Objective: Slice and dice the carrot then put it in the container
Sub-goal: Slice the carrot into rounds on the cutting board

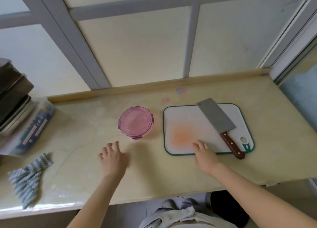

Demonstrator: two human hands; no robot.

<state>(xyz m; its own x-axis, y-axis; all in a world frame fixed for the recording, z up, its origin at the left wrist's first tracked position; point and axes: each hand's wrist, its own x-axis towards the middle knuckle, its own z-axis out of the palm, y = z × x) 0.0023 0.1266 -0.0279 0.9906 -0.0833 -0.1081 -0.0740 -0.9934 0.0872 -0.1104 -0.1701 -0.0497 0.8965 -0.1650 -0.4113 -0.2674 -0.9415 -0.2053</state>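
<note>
One pink container [136, 122], lid on and contents hidden, stands on the worktop [85, 133] left of one cutting board [188, 118] bearing one cleaver [216, 118]. Two blurred hands hold nothing: the left hand [112, 157] is loosely spread above the worktop, and the right hand [205, 152] lies relaxed on the board's near edge.

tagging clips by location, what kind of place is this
Probably a home kitchen prep spot by a window: a cleaver lies on a stained cutting board, a lidded pink container stands beside it on the beige counter, frosted window panes behind.
</note>
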